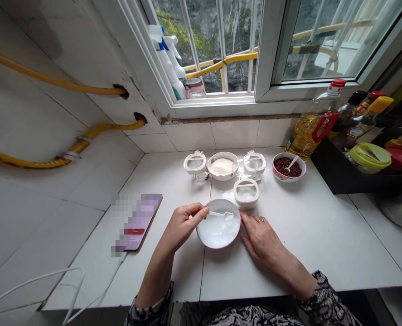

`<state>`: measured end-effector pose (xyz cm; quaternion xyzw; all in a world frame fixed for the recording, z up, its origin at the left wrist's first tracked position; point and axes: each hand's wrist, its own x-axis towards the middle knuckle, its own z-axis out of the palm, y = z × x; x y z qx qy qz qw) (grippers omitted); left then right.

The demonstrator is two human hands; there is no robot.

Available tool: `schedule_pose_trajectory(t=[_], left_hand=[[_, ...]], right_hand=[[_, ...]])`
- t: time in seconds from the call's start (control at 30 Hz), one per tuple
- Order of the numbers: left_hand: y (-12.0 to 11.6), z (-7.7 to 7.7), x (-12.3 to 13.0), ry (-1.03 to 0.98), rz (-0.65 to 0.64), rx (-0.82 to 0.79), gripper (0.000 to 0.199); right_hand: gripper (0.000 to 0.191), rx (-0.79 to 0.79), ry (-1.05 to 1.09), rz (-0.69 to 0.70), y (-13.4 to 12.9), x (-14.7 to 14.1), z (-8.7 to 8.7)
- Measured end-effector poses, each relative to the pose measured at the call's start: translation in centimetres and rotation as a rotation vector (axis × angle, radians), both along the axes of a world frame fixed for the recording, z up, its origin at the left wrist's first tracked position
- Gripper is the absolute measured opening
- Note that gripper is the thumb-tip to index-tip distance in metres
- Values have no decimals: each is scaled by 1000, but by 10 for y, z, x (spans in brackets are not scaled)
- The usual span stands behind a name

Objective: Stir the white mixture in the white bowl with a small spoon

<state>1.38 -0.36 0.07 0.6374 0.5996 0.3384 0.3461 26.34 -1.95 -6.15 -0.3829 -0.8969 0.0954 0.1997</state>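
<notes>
My left hand (187,222) pinches the handle of a small white spoon (227,216), whose bowl end hovers over or rests in a round bowl. The bowl (217,235) is white with a pink rim and holds something white. Against its right side lies my right hand (260,235), fingers extended and touching the rim. Just behind the bowl stands a lidded clear jar (246,194). Farther back are two more such jars (195,164) (254,164), with a bowl of white powder (222,166) between them.
A bowl of dark red grains (289,167) with a white spoon stands at the back right. Beyond it are an oil bottle (306,131) and a black rack (346,167) of bottles. A phone (142,224) with a cable lies on the left.
</notes>
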Motion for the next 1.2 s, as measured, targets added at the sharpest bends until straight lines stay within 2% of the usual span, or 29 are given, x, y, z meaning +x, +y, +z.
schedule_pose_trajectory(t=[0.17,0.27,0.4,0.47,0.63,0.73,0.87,1.0,1.07,1.2], left_hand=[[4,-2,-3,-113,45,-23,39],[7,4,0,-171,94,19,37],[9,16,15,-130,189,199,33],[11,17,25,-74,217,326,30],[13,3,45,198,116,619,29],[12,-3,48,256,123,695,31],[9,-3,42,183,181,646,29],[6,-2,26,48,214,467,30],[4,0,16,63,155,377,31],[0,2,4,218,-57,263,34]], right_hand=[[74,3,15,-8,0,0,0],[76,3,9,-7,0,0,0],[77,8,11,-6,0,0,-1],[76,7,12,-6,0,0,-1],[74,-13,14,-10,0,0,-1],[74,-13,6,-13,-1,0,-1],[75,0,9,-11,-1,0,0],[74,-12,10,-8,-1,0,1],[74,-13,8,-6,-1,0,1],[75,-13,3,-8,-1,0,0]])
